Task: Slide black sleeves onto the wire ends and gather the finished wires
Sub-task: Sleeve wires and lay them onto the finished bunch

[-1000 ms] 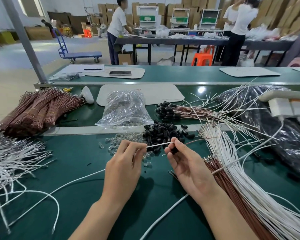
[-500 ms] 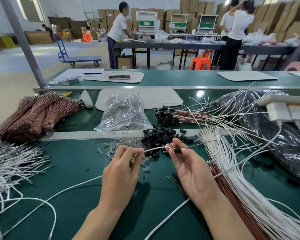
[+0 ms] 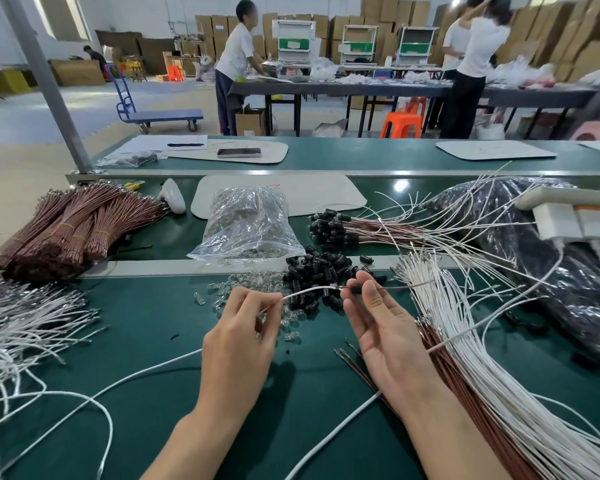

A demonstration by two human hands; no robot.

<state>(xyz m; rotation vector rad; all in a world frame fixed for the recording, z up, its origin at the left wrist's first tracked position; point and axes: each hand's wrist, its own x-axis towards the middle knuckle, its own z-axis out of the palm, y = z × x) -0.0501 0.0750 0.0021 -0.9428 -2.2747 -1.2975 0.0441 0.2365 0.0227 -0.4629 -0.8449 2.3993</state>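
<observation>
Mid-frame, the left hand (image 3: 238,344) has its grip pinching a white wire (image 3: 309,291) between thumb and forefinger. The right hand (image 3: 385,336), palm up, pinches a black sleeve (image 3: 357,289) right at that wire's metal end. Just above the fingers, loose sleeves (image 3: 321,268) are heaped on the green worktop (image 3: 153,341), touching a scatter of clear caps (image 3: 229,292). The finished wires (image 3: 361,230) (black-tipped, brown and white) lie right of centre, above the heap. A clear bag (image 3: 246,225) sits left of them. Red marks on the white mat (image 3: 326,195) behind it are too faint to read. Bare wires (image 3: 465,358) fan across the lower right.
</observation>
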